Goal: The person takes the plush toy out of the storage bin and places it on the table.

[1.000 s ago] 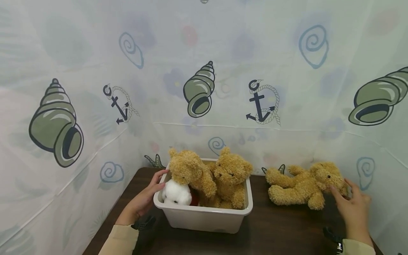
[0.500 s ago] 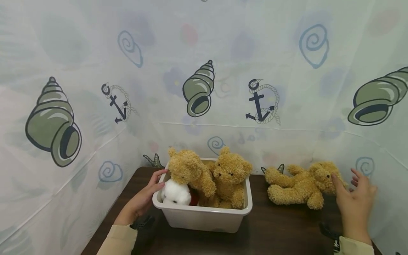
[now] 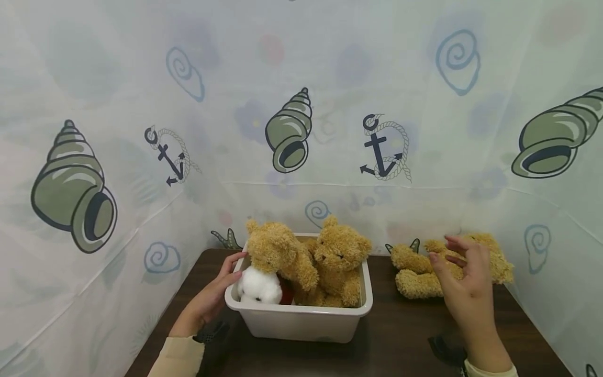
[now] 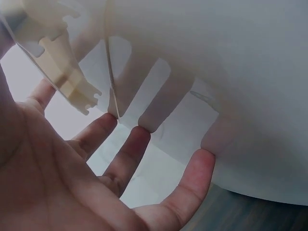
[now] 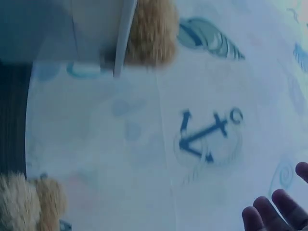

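My left hand (image 3: pixel 211 298) rests against the left side of a white plastic bin (image 3: pixel 301 330). In the left wrist view, extended fingertips (image 4: pixel 207 155) press on its smooth outer wall. Two tan teddy bears, one leaning (image 3: pixel 273 246) and one upright (image 3: pixel 340 256), sit inside with a white plush toy (image 3: pixel 259 285). My right hand (image 3: pixel 468 293) is raised, fingers apart and nothing between them. In the head view it overlaps a third tan teddy bear (image 3: pixel 499 262) lying on the table, hiding the bear's middle.
The dark wooden table (image 3: pixel 395 335) carries the bin and the lying bear. A pale cloth backdrop (image 3: pixel 339 63) printed with shells and anchors rises behind the table and along both sides.
My right hand has drawn back from the lying bear's head and moved left, now in front of its body. The left hand stays at the bin.
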A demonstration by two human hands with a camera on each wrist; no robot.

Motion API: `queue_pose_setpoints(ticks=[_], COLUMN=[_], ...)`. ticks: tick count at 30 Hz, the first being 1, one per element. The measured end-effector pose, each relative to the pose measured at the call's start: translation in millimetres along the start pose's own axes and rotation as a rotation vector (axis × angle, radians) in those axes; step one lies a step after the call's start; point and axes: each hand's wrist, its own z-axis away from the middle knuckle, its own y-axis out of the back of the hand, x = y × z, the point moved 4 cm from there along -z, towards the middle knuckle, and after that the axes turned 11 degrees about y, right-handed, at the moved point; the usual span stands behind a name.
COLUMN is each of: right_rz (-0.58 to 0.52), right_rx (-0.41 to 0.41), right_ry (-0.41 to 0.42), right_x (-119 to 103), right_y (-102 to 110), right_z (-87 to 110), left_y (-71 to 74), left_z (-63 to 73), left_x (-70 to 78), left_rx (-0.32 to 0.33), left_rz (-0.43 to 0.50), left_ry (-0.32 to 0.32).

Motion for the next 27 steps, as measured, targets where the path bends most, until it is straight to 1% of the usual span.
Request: queue_pose_setpoints(ticks=[3, 6, 12, 15, 18, 21, 25, 27], right_rz=[0.002, -0.009, -0.088, -0.094, -0.094, -0.103, -0.084, -0.067], right_rx=[-0.105, -0.202, -0.337, -0.427, -0.516, -0.584, -0.664, -0.699], right_ry=[-0.035, -0.083, -0.157, -0.183, -0.189, -0.195, -0.203, -0.205], right_x=[-16, -26, -37, -38, -38, -35, -31, -29], right_y=[-14, -24, -37, -43, -52, -64, -80, -87], right_z=[2.3, 0.8, -12.6, -22.9, -33.7, -43.6, -54.2, -57.9], left_y=[-1.8, -3.2, -1.6, -1.8, -2.3, -3.2, -4.0, -4.7], left_z=[0.3, 0.3, 0.5, -0.1, 0.4, 2.1, 3.6, 3.4], left_x=[-0.7, 0.0, 0.7, 0.3, 0.6, 2.4, 4.8, 4.9], left_rx=[-0.001, -0.005, 0.017, 0.021, 0.021, 0.013, -0.001, -0.006], left_rz=[0.005, 0.007, 0.008, 0.009, 0.008, 0.006, 0.01, 0.011], left_ry=[-0.004, -0.009, -0.009, -0.005, -0.006, -0.018, -0.036, -0.034])
